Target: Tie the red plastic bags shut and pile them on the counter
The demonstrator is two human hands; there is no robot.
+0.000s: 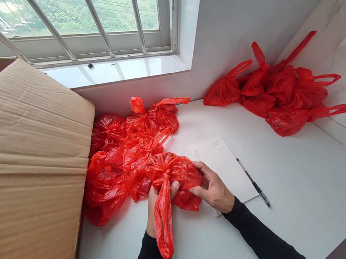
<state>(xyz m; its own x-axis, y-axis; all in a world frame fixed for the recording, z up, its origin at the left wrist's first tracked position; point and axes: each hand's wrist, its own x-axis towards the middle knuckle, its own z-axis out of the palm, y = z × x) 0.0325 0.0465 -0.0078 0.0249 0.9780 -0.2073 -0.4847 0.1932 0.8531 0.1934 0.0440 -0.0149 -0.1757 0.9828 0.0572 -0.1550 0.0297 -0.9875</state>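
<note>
Between my two hands is a knotted red plastic bag point(183, 174), its long handle loop hanging down toward me. My left hand point(151, 210) grips the bag from the left and below, thumb on its front; the loop covers part of this hand. At the right side of the bag, my right hand point(213, 187) pinches it between thumb and fingers. Just behind and to the left lie several more tied red bags point(111, 170), touching one another. What is inside the bags cannot be made out.
A large cardboard box point(30, 176) stands at the left. An open notebook point(224, 165) with some handwriting lies right of my hands, a black pen point(255, 184) beside it. Another pile of red bags point(282, 91) rests against the wall at the back right. A barred window is behind.
</note>
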